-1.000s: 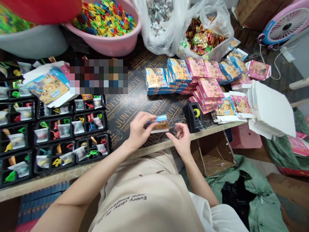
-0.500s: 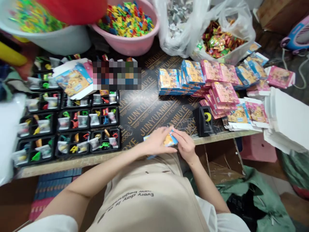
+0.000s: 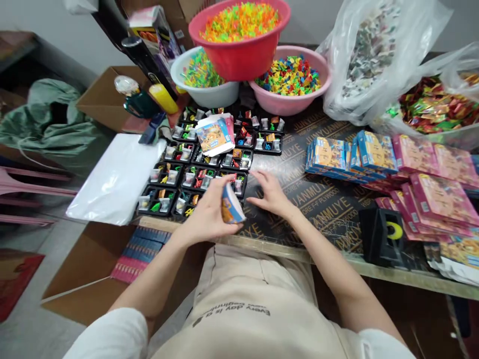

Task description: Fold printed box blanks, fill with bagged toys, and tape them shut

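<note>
My left hand [image 3: 205, 212] is closed around a small printed carton [image 3: 231, 205], blue and orange, tilted with its white edge showing. It hovers over the front row of black compartment trays [image 3: 174, 197], which hold coloured plastic pieces and little sachets. The carton and hand hide part of the trays nearest the table edge. To the right of the trays, my right hand [image 3: 272, 195] is empty, its fingers spread towards the end of the rows. Several flat printed cartons [image 3: 214, 137] lie on top of the trays further back.
Red [image 3: 243, 52], pink [image 3: 288, 102] and pale [image 3: 204, 92] basins of plastic pieces stand behind. Clear bags [image 3: 339, 94] are at the back right. Stacked blue boxes [image 3: 329, 154] and pink boxes [image 3: 445, 202] sit right, near a black tape dispenser [image 3: 379, 237]. An open carton [image 3: 86, 269] holds packed boxes below.
The view has swung left. My hands, together on the carton before, have come apart; the left carries it to the trays, and the right has let go and opened.
</note>
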A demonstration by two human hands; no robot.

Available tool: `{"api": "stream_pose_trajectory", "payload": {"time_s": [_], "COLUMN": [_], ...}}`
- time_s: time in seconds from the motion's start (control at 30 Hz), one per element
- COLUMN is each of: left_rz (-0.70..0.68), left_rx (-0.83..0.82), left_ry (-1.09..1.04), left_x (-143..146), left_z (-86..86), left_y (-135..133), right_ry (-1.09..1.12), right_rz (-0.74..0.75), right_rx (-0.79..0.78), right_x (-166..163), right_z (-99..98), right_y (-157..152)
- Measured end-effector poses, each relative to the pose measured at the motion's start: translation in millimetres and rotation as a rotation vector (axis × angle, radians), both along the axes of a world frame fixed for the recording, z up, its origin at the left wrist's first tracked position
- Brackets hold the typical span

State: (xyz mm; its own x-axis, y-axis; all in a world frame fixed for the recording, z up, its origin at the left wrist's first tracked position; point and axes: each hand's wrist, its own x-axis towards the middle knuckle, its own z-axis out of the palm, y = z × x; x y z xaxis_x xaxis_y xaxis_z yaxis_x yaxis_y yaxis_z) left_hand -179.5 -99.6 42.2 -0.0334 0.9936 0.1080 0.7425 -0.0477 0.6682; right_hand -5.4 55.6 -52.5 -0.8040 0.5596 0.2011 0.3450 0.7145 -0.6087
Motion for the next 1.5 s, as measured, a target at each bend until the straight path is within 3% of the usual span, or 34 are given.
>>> {"api": "stream_pose_trajectory", "payload": {"time_s": [0.1, 0.23, 0.4, 0.57, 0.8, 1.07, 1.23, 1.33, 1.5], "left_rz": [0.210, 0.395, 0.402, 0.328, 0.015, -0.422, -0.579, -0.528, -0.419], "left_rx": [0.010, -0.065, -0.131, -0.095, -0.028, -0.009, 0.038, 0.078, 0.097], "left_ry": [0.139, 0.220, 0.245, 0.272, 0.188, 0.167, 0.162, 0.135, 0.160], "left_x": [-39, -71, -80, -74, -30, 50, 95, 112, 129], "left_z": [-14.7, -32.6, -41.6, -41.0, -41.9, -46.0, -46.2, -47.6, -50.6], "left_y": [-15, -33, -40, -30, 8, 43, 52, 55, 56], "right_ry": [-0.142, -0.308, -0.373, -0.244, -0.164, -0.280, -0.265, -0.106, 0.394], "right_rz": [0.095, 0.123, 0.118, 0.077, 0.041, -0.006, -0.052, -0.215, -0.747], "right_rx": [0.021, 0.112, 0.110, 0.057, 0.075, 0.032, -0.035, -0.120, -0.459], "right_x": [-53, -85, -87, -56, 25, 117, 156, 172, 174], "right_z": [-1.4, 0.0, -0.8, 14.9, 52.9, 71.8, 77.8, 69.4, 39.0], "right_y": [2, 1, 2, 3, -13, -45, -60, -64, -74]}}
